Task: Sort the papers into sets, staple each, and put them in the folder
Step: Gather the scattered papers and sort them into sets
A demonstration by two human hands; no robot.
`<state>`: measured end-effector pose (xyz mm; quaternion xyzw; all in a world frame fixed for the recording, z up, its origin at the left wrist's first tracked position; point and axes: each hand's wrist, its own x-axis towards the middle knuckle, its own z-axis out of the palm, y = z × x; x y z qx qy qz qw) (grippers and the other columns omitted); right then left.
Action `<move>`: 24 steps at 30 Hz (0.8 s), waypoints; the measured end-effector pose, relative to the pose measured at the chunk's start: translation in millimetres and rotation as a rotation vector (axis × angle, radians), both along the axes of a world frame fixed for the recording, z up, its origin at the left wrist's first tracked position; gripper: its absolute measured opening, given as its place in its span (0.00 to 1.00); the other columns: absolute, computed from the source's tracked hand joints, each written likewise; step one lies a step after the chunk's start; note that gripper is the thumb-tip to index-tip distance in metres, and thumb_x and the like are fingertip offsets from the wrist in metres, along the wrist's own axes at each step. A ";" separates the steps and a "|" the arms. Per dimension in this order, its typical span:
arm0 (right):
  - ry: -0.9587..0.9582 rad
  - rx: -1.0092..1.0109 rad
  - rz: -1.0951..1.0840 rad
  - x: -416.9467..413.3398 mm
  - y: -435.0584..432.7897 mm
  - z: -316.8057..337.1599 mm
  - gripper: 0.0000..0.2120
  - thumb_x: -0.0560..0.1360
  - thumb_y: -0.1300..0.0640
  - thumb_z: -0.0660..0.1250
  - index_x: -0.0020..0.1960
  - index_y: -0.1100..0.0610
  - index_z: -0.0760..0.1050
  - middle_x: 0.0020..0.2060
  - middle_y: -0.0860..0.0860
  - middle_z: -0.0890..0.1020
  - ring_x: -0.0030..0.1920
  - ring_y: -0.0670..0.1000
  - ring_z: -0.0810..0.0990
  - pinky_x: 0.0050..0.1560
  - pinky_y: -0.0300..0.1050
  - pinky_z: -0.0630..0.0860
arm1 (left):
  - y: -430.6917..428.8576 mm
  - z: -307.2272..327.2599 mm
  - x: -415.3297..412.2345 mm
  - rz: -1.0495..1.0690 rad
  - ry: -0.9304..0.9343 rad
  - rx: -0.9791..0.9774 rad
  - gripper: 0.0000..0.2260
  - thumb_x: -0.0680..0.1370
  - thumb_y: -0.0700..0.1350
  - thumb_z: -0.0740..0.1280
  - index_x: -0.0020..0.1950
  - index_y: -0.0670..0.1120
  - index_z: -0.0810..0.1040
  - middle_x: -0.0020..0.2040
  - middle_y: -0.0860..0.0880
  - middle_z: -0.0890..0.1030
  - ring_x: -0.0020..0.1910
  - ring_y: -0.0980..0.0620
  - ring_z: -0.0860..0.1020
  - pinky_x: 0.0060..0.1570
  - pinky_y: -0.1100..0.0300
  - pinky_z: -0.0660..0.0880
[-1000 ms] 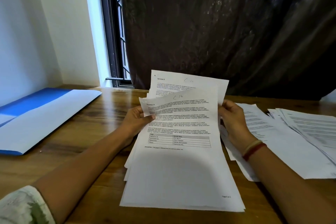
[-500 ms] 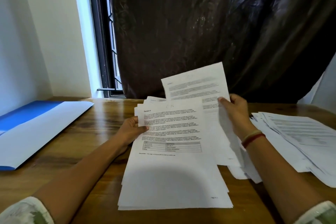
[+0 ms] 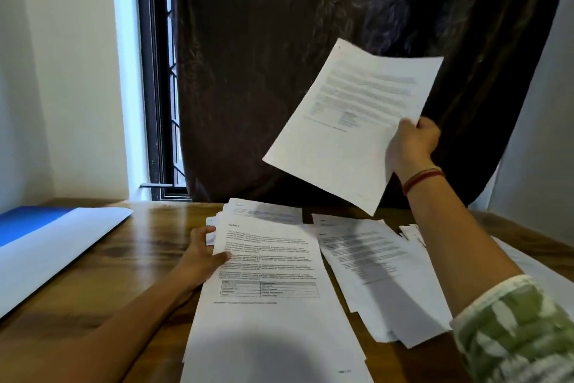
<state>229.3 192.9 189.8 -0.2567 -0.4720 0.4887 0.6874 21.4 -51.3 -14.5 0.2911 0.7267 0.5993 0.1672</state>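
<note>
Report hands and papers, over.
Right hand pinches one printed white sheet aloft. Left hand grips white paper stack on wooden table. Blue-and-white folder lies left, untouched.

Table (image 3: 146, 261): brown wood, glossy, visible grain. Left wall (image 3: 62, 72), right wall (image 3: 540, 121): plain white. Window (image 3: 157, 87): tall, narrow, dark frame, grille; daylight enters here. Curtain (image 3: 279, 41): dark brown, sheeny, draped across back.

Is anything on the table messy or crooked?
Yes. The loose papers on the right of the table lie fanned out crookedly, overlapping, edges not lined up. The stack that the left hand holds is splayed at its far end. The right hand holds one sheet tilted in the air. Nothing looks torn.
</note>
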 end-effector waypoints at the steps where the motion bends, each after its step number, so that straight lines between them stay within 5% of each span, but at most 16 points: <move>1: -0.061 -0.048 0.047 -0.3 -1.1 -8.4 0.08 0.77 0.69 0.58 0.51 0.61 0.74 0.36 0.47 0.75 0.35 0.46 0.75 0.39 0.40 0.75 | 0.2 0.8 1.0 0.001 0.000 0.002 0.23 0.76 0.33 0.68 0.61 0.49 0.58 0.48 0.50 0.76 0.42 0.53 0.78 0.35 0.59 0.76; 3: -0.283 -0.084 0.098 -2.2 -0.6 -35.4 0.11 0.78 0.66 0.59 0.57 0.67 0.75 0.35 0.52 0.75 0.39 0.55 0.75 0.49 0.53 0.78 | -0.3 1.6 2.0 -0.005 0.016 -0.007 0.22 0.76 0.33 0.67 0.61 0.48 0.58 0.47 0.51 0.76 0.41 0.55 0.78 0.33 0.61 0.75; 6: -0.513 -0.203 0.259 -8.5 -4.9 -78.1 0.15 0.78 0.61 0.60 0.62 0.67 0.73 0.53 0.64 0.80 0.46 0.59 0.75 0.60 0.56 0.74 | -1.3 1.5 2.4 -0.011 0.029 -0.001 0.20 0.77 0.34 0.66 0.61 0.46 0.59 0.47 0.50 0.77 0.42 0.54 0.78 0.36 0.59 0.77; 13: -0.669 -0.403 0.613 -14.9 -24.4 -150.7 0.04 0.77 0.65 0.62 0.48 0.61 0.75 0.40 0.56 0.80 0.38 0.55 0.78 0.36 0.44 0.73 | -5.4 3.4 3.0 -0.046 0.171 -0.053 0.08 0.79 0.37 0.65 0.52 0.49 0.78 0.56 0.49 0.79 0.47 0.55 0.80 0.38 0.67 0.76; 17: -0.789 -0.304 0.750 -18.0 -20.6 -164.0 0.11 0.77 0.68 0.60 0.57 0.65 0.74 0.49 0.59 0.83 0.45 0.58 0.83 0.37 0.45 0.79 | -5.8 6.3 5.4 -0.009 0.067 -0.048 0.10 0.81 0.39 0.61 0.59 0.44 0.80 0.55 0.45 0.81 0.47 0.48 0.82 0.41 0.59 0.78; 20: -0.805 -0.207 0.861 -19.3 -24.6 -167.7 0.12 0.76 0.71 0.58 0.57 0.64 0.76 0.50 0.57 0.84 0.45 0.56 0.85 0.39 0.45 0.81 | -5.5 7.3 6.8 0.006 -0.082 0.055 0.11 0.82 0.44 0.60 0.53 0.43 0.81 0.48 0.43 0.85 0.40 0.48 0.84 0.35 0.60 0.78; 24: -0.869 -0.204 1.014 -19.3 -30.5 -168.1 0.14 0.77 0.71 0.60 0.57 0.59 0.76 0.52 0.53 0.84 0.50 0.55 0.84 0.43 0.46 0.82 | -7.0 3.2 5.2 -0.064 -0.187 0.154 0.06 0.79 0.41 0.66 0.53 0.42 0.81 0.46 0.45 0.85 0.43 0.46 0.84 0.41 0.54 0.81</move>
